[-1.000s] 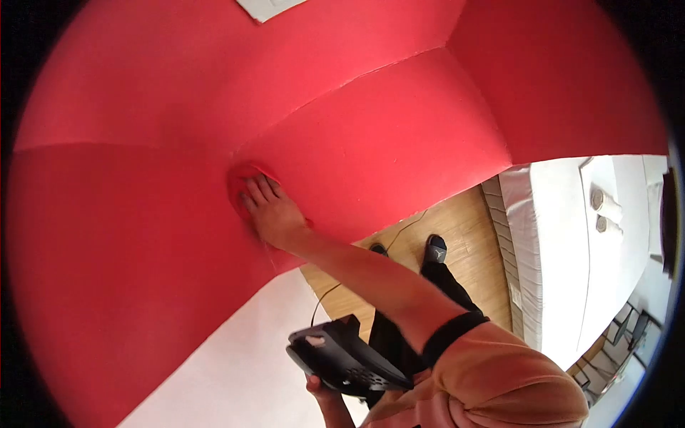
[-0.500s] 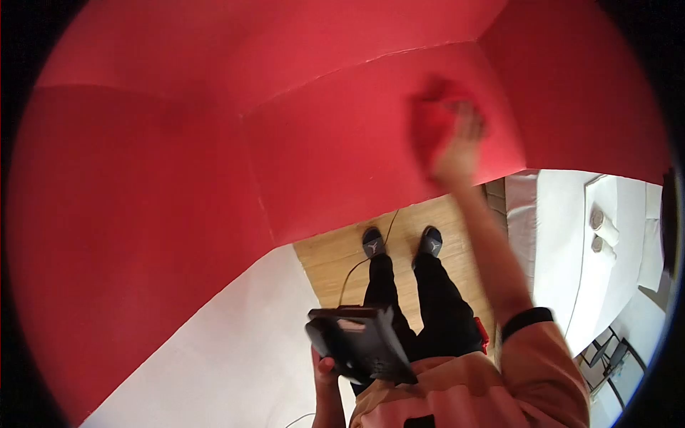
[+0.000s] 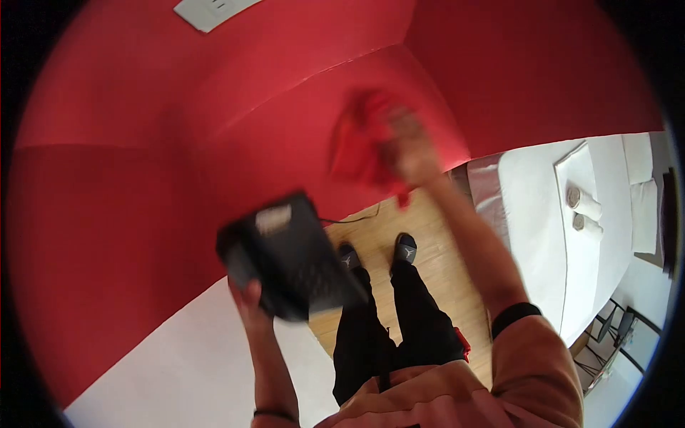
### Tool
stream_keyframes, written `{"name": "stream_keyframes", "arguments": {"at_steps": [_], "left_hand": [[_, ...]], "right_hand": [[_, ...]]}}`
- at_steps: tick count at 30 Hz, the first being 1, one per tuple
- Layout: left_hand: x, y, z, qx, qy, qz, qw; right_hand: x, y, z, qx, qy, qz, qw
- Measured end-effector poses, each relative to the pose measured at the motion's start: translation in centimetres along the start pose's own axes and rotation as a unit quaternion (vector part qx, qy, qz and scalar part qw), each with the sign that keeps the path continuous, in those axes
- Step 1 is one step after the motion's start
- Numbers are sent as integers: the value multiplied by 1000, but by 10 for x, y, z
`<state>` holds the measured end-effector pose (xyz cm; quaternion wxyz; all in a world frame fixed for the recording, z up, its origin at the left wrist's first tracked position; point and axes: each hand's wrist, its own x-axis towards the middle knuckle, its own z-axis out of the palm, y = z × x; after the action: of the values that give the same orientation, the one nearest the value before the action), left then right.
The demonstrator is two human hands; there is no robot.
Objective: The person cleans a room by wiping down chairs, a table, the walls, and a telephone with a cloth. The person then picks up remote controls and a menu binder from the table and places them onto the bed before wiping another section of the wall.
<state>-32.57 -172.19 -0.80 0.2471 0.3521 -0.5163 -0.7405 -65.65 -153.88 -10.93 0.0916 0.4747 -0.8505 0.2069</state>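
Observation:
A black desk telephone [image 3: 303,250], blurred by motion, hangs tilted over the front edge of the red surface. My left hand [image 3: 248,303] grips it from the lower left, with the thumb showing and the other fingers hidden beneath. To the right, my right hand [image 3: 414,153] holds a crumpled red cloth [image 3: 357,143] over the red surface [image 3: 285,143]. Motion smears those fingers, and whether the cloth touches the surface I cannot tell.
Red walls [image 3: 528,78] meet the surface at corners. A white card [image 3: 210,11] is at the top. A dark cord [image 3: 357,219] runs from near the telephone. A bed [image 3: 535,214] with rolled towels [image 3: 584,203] stands right, and a white wall [image 3: 178,364] lies lower left.
The telephone has risen up and left in my left hand, toward the red surface. My right hand and the cloth appear farther left. The view has shifted, bringing the white card into sight.

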Motion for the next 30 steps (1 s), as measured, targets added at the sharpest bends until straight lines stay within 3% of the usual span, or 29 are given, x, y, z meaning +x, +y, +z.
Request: {"name": "stream_keyframes", "arguments": {"at_steps": [1, 2, 4, 9, 11, 12, 13, 15, 16, 17, 20, 23, 24, 26, 30], "left_hand": [[23, -8, 3, -47, 11, -31, 998], [52, -16, 10, -99, 10, -53, 994], [104, -24, 28, -78, -11, -59, 995], [179, -22, 82, 57, -52, 58, 995], [190, -24, 92, 80, -55, 61, 993], [195, -27, 96, 110, -58, 55, 991], [198, -34, 97, 117, -57, 65, 989], [199, -39, 92, 125, -52, 70, 988], [200, -43, 93, 130, -50, 76, 987], [200, -44, 94, 129, -51, 82, 987], [195, -47, 94, 127, -34, 98, 986], [195, -38, 96, 127, -39, 84, 988], [195, -38, 100, 126, -28, 104, 986], [192, -38, 102, 121, -17, 120, 985], [194, -37, 107, 88, -30, 86, 992]], "right_hand": [[-6, 27, -1, -43, 48, 88, 994], [-15, 34, -13, -29, 34, 141, 989], [-40, 25, -38, -28, 45, 120, 991], [-114, 9, -44, -44, 57, 155, 985], [-105, 8, -55, 213, 105, 301, 924], [-82, 0, -68, 213, 108, 295, 925], [-49, -19, -81, 347, 159, 348, 856], [2, -37, -76, 359, 188, 299, 864], [30, -35, -66, 223, 175, 187, 940], [57, -44, -48, 138, 202, 135, 960], [141, -82, -26, 106, 24, 38, 993], [153, -99, 2, 20, -30, -38, 999], [148, -100, 5, 21, -31, -40, 998], [118, -108, 6, -30, 68, -42, 996], [34, -119, 3, 25, -5, -20, 999]]}}
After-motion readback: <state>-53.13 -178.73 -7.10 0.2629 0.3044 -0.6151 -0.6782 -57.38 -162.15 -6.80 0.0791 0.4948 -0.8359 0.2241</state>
